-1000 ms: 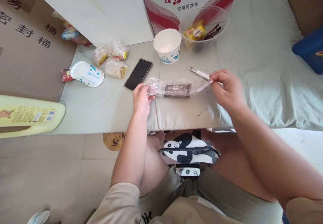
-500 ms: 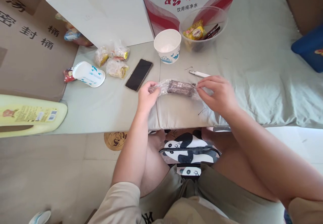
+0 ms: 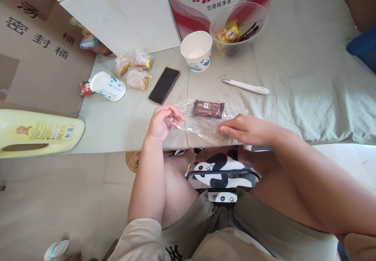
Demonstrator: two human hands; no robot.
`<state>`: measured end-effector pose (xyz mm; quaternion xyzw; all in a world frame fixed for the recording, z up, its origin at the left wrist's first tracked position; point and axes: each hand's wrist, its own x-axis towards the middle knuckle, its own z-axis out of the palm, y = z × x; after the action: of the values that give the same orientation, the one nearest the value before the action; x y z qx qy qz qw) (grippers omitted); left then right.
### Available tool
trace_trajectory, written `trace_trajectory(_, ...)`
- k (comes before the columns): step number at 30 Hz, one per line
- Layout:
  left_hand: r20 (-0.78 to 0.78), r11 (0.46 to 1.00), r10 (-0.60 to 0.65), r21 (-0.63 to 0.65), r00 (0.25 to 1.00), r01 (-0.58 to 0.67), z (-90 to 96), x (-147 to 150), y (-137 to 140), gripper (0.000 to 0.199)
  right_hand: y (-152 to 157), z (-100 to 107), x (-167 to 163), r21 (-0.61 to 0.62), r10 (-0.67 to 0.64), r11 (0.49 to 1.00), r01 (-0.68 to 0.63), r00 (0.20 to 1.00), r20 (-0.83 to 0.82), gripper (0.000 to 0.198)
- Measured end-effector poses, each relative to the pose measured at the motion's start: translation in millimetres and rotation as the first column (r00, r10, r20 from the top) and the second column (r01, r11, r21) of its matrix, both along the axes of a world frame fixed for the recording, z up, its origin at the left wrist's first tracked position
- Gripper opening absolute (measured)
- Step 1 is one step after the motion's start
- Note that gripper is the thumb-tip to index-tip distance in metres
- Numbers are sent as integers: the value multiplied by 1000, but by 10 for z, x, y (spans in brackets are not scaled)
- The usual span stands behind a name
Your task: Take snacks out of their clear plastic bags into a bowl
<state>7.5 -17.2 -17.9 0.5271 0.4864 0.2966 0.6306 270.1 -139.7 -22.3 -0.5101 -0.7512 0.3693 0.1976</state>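
A brown wrapped snack bar [image 3: 208, 109] lies on a sheet of clear plastic wrap [image 3: 198, 127] near the front edge of the cloth-covered surface. My left hand [image 3: 163, 122] pinches the wrap's left side, its fingers curled. On the right, my right hand [image 3: 242, 128] is closed on the wrap's near edge, thumb against fingers. The wrap is spread out between both hands, and the bar sits on it untouched. Behind my right hand lies a white utility knife [image 3: 246, 86].
A black phone [image 3: 164, 85] lies behind my left hand. Several plastic-wrapped snacks [image 3: 138, 78] and a tipped paper cup [image 3: 108, 86] are at left. A paper cup [image 3: 196, 51] and a clear bowl of snacks [image 3: 238, 29] stand at the back. A yellow jug [image 3: 41, 133] lies far left.
The plastic wrap, earlier gathered around the bar, is now opened out flat under it. Both hands have moved toward me, the left also leftward. The utility knife is now fully uncovered.
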Motion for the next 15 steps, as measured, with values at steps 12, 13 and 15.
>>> trace_trajectory(12,-456,832,-168,410,874,374,-247,160,106,14,150,-119,-118,290,-475,863,414,860,186,49)
trace_trajectory(13,-417,857,-178,379,891,349,-245,202,84,14,160,-139,-145,327,-428,873,361,889,161,47)
trace_trajectory(15,-274,925,-174,283,946,252,-220,289,23,19,182,-179,-205,356,-335,895,268,931,141,52)
